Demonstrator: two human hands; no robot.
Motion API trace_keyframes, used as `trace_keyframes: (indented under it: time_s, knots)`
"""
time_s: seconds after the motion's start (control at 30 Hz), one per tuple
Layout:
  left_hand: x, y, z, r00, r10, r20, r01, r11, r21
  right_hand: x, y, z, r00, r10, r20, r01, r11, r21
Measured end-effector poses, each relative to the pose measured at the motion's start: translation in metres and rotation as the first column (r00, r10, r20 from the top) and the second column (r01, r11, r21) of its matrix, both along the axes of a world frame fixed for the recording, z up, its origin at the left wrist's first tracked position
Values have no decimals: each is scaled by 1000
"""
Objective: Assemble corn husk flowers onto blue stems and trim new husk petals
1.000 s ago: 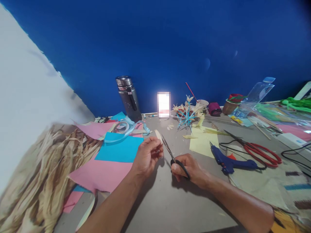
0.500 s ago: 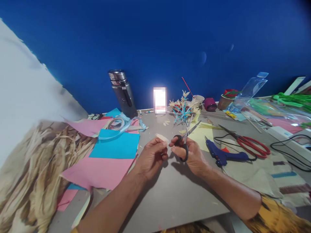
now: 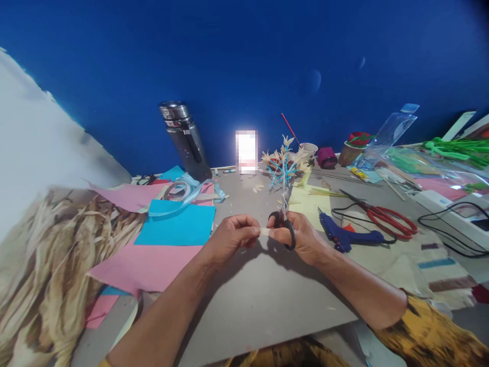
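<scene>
My left hand point(image 3: 231, 235) is closed in a pinch on one end of a small pale strip, which looks like dried corn husk point(image 3: 264, 231). My right hand point(image 3: 305, 238) has black-handled scissors point(image 3: 292, 237) hooked on its fingers, blades close together and pointing away from me. The right thumb and fingertip also meet the strip's other end, so it spans between both hands above the grey table point(image 3: 260, 300). Just beyond the scissors stands a bunch of pale husk flowers with blue stems point(image 3: 284, 171).
Dried husks point(image 3: 64, 265) lie at left beside pink sheets point(image 3: 153, 267) and a blue sheet point(image 3: 178, 224). A dark flask point(image 3: 187, 145) stands behind. To the right are a blue glue gun point(image 3: 347, 235), red-handled scissors point(image 3: 393, 221) and a plastic bottle point(image 3: 389, 137).
My hands have come together, and the strip is now held level between them instead of in the left hand alone. The scissors have turned more upright and their blades have closed.
</scene>
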State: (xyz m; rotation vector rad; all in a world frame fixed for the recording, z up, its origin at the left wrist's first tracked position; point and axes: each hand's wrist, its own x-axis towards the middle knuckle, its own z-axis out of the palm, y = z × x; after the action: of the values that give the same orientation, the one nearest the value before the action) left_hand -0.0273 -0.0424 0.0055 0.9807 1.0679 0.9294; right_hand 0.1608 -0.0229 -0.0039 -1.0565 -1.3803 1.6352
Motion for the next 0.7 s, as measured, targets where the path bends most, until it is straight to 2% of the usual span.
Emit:
trace_keyframes:
  time_s: [0.13, 0.2, 0.27, 0.37, 0.5, 0.57, 0.7]
  knots:
    - [-1, 0, -6, 991, -66, -113, 69, 997, 18, 2, 6, -4, 995, -90, -40, 91, 996, 25]
    - [2, -2, -8, 995, -32, -97, 35, 999, 21, 2, 8, -7, 989, -141, -52, 143, 989, 46]
    - [5, -2, -8, 998, 64, -13, -64, 998, 15, 1, 7, -9, 989, -142, -40, 145, 987, 72]
    - [8, -3, -4, 962, 226, 151, -226, 974, -18, 0, 2, -11, 999, 1, 53, -6, 995, 98]
    - [8, -3, 0, 916, 318, 244, -328, 945, 0, -6, -6, -12, 962, 229, 151, -242, 968, 70]
    - [8, -2, -1, 902, 343, 261, -361, 932, 24, -9, -9, -14, 947, 269, 177, -284, 956, 65]
    - [8, -2, -4, 883, 362, 299, -391, 920, 40, -13, -11, -19, 938, 272, 216, -295, 952, 82]
